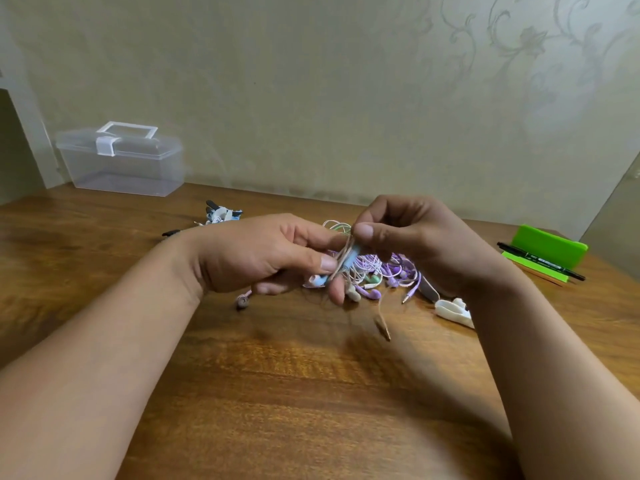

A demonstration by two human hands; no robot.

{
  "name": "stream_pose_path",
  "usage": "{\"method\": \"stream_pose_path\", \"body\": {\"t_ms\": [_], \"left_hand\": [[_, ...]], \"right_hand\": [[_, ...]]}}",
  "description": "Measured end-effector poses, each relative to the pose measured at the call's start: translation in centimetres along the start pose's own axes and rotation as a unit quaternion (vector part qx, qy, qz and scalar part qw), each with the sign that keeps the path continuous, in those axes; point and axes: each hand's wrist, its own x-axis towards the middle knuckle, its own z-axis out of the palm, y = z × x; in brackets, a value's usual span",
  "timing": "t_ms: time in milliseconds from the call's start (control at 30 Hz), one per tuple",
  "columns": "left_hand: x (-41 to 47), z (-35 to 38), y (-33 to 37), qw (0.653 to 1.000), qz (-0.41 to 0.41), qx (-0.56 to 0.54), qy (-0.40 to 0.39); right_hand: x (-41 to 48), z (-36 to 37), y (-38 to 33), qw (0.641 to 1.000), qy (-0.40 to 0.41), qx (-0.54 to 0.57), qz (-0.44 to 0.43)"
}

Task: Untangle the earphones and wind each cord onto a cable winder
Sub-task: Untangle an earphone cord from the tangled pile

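Saw left hand point(249, 254) gripping blue cable winder point(349, 260), fingers point(325, 263) curled round it, thumb on wraps of beige cord point(346, 244). Saw right hand point(415, 237) pinching same beige cord just above winder. Below fingers, plug point(382, 328) hung over table point(311, 393). Just behind fingers, earphone tangle point(384, 268) lay on table. Under right wrist lay white winder point(453, 311). Far left of fingers stood clear box point(121, 161); far right lay pen point(540, 261).
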Motion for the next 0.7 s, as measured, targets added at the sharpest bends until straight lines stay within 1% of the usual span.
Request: {"method": "stream_pose_path", "body": {"t_ms": [67,133,200,233,300,400,467,500,567,600,667,700], "left_hand": [[-0.3,-0.1,0.2,0.999,-0.007,-0.020,-0.046],[-0.5,-0.1,0.2,0.995,0.005,-0.054,-0.079],[-0.6,-0.2,0.1,0.990,0.038,-0.109,-0.084],[-0.5,-0.2,-0.1,0.987,0.055,-0.135,-0.074],[-0.1,-0.1,-0.3,0.980,0.091,-0.176,-0.023],[1.2,0.2,-0.7,0.959,0.120,-0.237,0.100],[1.7,0.1,-0.9,0.943,0.125,-0.254,0.176],[1.9,-0.2,-1.1,0.938,0.123,-0.244,0.214],[2.1,-0.6,-1.6,0.933,0.113,-0.188,0.285],[2.2,-0.7,-1.8,0.933,0.108,-0.151,0.308],[2.3,-0.5,-2.1,0.934,0.084,-0.044,0.344],[2.4,-0.3,-2.1,0.934,0.067,0.008,0.352]], "right_hand": [[0.0,-0.1,0.0,1.000,-0.006,0.024,0.006],[0.0,-0.2,0.2,0.998,-0.004,0.056,0.020],[0.2,0.0,0.7,0.996,0.002,0.085,0.025],[0.3,0.4,1.0,0.995,0.011,0.095,0.026],[0.7,1.3,1.5,0.995,0.038,0.088,0.032],[0.9,2.9,1.8,0.995,0.061,0.050,0.067],[1.0,3.7,1.6,0.993,0.063,-0.038,0.090],[1.0,3.9,1.5,0.990,0.055,-0.092,0.093],[0.9,4.4,1.1,0.978,0.029,-0.180,0.097],[0.8,4.5,0.8,0.973,0.017,-0.206,0.102],[0.6,4.4,0.3,0.967,0.009,-0.234,0.104],[0.5,4.3,0.0,0.964,0.021,-0.247,0.099]]}}
